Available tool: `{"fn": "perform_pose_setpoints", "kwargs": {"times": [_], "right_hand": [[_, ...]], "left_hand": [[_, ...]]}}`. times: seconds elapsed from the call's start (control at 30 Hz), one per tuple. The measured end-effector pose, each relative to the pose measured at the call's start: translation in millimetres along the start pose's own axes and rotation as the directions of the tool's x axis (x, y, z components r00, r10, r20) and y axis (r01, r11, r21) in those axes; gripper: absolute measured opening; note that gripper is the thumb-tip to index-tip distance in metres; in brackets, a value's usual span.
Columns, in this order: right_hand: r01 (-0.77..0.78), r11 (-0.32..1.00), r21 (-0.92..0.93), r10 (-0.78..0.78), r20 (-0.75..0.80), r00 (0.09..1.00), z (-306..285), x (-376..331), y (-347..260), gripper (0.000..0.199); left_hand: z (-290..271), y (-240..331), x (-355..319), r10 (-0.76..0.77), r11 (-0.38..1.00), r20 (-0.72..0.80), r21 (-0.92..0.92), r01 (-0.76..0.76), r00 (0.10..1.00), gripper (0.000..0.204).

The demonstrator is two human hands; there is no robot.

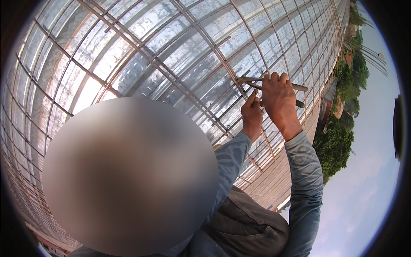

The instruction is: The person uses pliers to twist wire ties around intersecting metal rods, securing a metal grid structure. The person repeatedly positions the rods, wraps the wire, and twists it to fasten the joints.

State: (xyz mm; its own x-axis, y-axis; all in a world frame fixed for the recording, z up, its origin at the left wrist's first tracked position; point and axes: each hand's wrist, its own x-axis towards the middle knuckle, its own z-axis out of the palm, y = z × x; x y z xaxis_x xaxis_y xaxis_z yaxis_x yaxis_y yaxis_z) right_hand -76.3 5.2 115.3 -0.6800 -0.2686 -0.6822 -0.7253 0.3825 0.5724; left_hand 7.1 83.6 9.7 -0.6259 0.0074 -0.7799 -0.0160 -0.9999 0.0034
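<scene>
My right hand (280, 96) is wrapped round the two handles of a pair of pincers (255, 81). The tool's jaws sit at a crossing of thin steel rebars (227, 64). Just below the tool, my left hand (251, 115) is closed, its index finger reaching up close to the jaws. Whatever that hand pinches is too small to make out. The rebar grid lies over shiny ribbed metal decking (171, 47). Both forearms wear blue-grey sleeves.
Lengths of rebar run across the decking toward the upper right. Beyond its edge are green trees (336, 143), rooftops, sky and several protruding bars (372, 58). A large blurred oval hides the lower left. Dark trousers (252, 220) show at the bottom.
</scene>
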Motion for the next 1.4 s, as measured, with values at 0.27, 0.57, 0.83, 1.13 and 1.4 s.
{"fn": "perform_pose_setpoints", "kwargs": {"times": [0.27,0.57,0.83,1.13,1.4], "right_hand": [[0.034,0.998,0.06,-0.04,0.092,0.995,7.3,2.1,17.5,0.065],[0.083,0.981,-0.175,-0.084,0.001,0.996,-9.9,1.5,-10.1,0.045],[0.286,0.951,0.117,-0.297,0.088,0.951,15.8,10.9,22.1,0.025],[-0.2,0.514,0.834,-0.453,0.462,0.762,35.7,24.5,65.6,0.029],[0.002,0.847,0.531,-0.12,0.188,0.975,-6.7,-23.1,66.3,0.058]], "left_hand": [[1.9,7.0,-8.4,-0.045,0.997,-0.019,0.063,0.046,0.999,0.037],[-5.2,-12.5,8.0,0.044,0.998,0.026,-0.049,-0.042,0.999,0.036],[3.0,5.3,-20.7,-0.148,0.943,0.056,-0.293,0.158,0.987,0.025],[17.4,44.3,-5.3,-0.33,0.836,0.297,-0.349,0.424,0.896,0.053],[47.4,33.3,15.8,-0.29,0.732,0.174,-0.594,0.335,0.941,0.033]]}}
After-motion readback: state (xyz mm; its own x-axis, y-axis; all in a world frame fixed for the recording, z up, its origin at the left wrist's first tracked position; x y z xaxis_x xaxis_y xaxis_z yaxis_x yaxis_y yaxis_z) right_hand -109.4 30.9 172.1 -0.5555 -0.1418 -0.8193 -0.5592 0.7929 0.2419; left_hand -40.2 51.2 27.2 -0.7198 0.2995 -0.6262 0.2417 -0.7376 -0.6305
